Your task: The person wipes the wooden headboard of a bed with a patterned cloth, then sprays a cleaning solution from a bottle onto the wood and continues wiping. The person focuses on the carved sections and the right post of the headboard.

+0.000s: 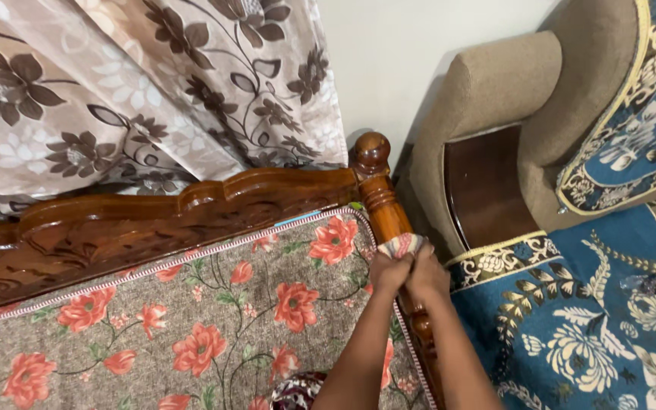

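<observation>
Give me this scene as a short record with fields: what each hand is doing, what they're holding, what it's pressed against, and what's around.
left hand: gripping a cloth, pressed close beside the other hand
right hand: gripping the same cloth
cloth: small, bunched, pale with red pattern, held against the wooden post
wooden post: turned, glossy brown, with a round knob on top
headboard: carved wood, joins the post
bed cover: grey-brown with red flowers
sofa: tan, with blue and gold cover, right of the post
curtain: floral, behind the headboard
</observation>
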